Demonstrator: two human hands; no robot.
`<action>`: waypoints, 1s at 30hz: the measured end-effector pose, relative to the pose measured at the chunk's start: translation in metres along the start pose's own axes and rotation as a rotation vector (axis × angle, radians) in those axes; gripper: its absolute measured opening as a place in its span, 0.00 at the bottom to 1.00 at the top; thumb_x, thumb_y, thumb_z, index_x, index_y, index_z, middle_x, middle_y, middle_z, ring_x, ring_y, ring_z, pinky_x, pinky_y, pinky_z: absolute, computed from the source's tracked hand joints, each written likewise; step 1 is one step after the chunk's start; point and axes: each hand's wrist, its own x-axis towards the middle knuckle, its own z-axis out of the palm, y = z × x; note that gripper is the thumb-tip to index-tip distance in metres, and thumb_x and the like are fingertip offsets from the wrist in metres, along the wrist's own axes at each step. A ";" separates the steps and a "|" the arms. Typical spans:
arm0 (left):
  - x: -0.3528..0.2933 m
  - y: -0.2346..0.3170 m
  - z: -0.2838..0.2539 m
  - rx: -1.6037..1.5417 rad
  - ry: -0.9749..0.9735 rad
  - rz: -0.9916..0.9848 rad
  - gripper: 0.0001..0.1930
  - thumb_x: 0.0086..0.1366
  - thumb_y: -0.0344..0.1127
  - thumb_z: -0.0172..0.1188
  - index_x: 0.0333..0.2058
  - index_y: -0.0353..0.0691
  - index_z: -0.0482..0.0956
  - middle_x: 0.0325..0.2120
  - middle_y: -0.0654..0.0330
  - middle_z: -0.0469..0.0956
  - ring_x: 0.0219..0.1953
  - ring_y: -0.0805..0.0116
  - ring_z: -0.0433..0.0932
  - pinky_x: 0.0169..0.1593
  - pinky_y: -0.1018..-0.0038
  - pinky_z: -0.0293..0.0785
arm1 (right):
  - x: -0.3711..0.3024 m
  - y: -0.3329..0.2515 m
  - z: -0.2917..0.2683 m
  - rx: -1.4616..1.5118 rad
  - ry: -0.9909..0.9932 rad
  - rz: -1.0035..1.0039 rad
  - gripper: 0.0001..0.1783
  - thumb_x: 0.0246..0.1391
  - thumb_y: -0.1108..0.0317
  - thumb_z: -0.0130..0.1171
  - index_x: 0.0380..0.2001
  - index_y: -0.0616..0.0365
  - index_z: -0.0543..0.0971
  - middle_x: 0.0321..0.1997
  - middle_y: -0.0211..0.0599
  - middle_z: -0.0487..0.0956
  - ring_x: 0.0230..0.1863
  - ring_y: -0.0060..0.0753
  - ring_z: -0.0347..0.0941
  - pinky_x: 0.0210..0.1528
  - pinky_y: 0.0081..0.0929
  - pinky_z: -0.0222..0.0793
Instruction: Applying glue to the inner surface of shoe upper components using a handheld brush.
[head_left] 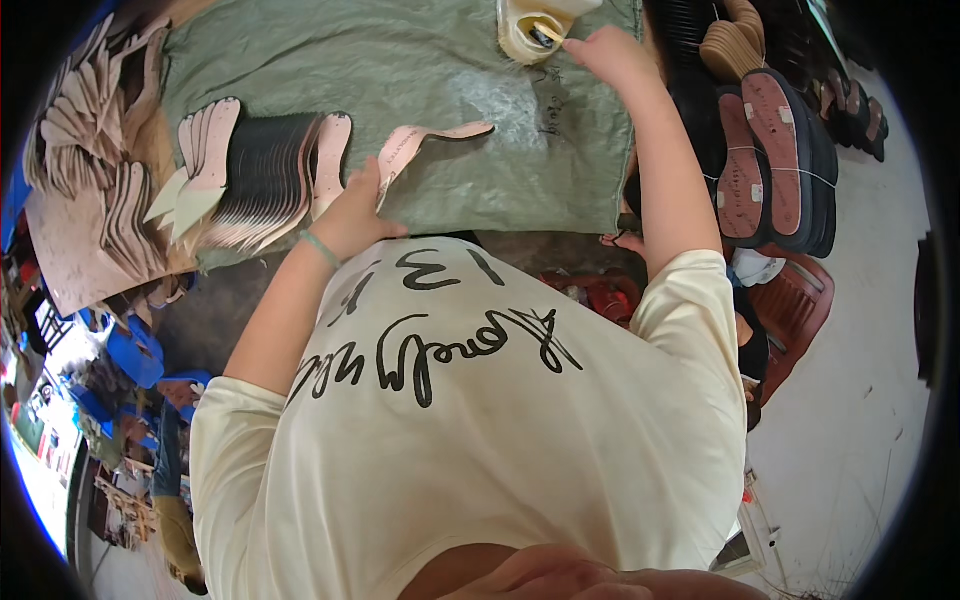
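Note:
My right hand [615, 58] is closed round the light handle of a brush [548, 33], at the far right of the green cloth. The brush's other end dips into a cut-open whitish plastic container [515, 45] with yellowish residue. Near the front edge of the cloth, my left hand [350, 215] holds the near end of a curved pinkish insole [415, 145] between thumb and fingers. The insole's far end points right across the cloth. Just left of that hand stands a row of similar insoles [265, 170], packed close together with dark edges showing.
A green cloth [400, 60] covers the worktable. More pinkish pieces [90, 140] are heaped at the far left. Tied bundles of dark-edged soles [775, 160] stand on the right above a reddish-brown plastic stool [795, 310]. Blue stools [135, 350] are on the floor at left.

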 end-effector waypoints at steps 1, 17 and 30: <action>0.001 0.000 0.000 0.020 0.036 0.038 0.40 0.56 0.35 0.66 0.61 0.24 0.53 0.54 0.36 0.66 0.58 0.45 0.66 0.59 0.66 0.62 | 0.003 0.002 -0.002 0.022 -0.039 -0.010 0.25 0.50 0.44 0.55 0.28 0.58 0.83 0.24 0.42 0.80 0.30 0.45 0.78 0.34 0.38 0.71; 0.006 0.011 -0.007 -0.292 0.017 -0.325 0.20 0.64 0.43 0.44 0.27 0.30 0.75 0.20 0.50 0.75 0.24 0.56 0.75 0.32 0.64 0.69 | -0.051 -0.032 -0.016 -0.138 0.061 -0.011 0.25 0.52 0.44 0.54 0.29 0.57 0.83 0.26 0.42 0.80 0.31 0.44 0.78 0.34 0.39 0.71; -0.002 0.028 -0.003 -0.894 -0.214 -0.496 0.10 0.63 0.36 0.48 0.36 0.35 0.73 0.19 0.69 0.65 0.13 0.81 0.56 0.16 0.81 0.48 | -0.071 -0.014 0.002 -0.010 0.104 -0.013 0.23 0.54 0.44 0.53 0.30 0.53 0.84 0.24 0.38 0.80 0.30 0.42 0.78 0.32 0.40 0.70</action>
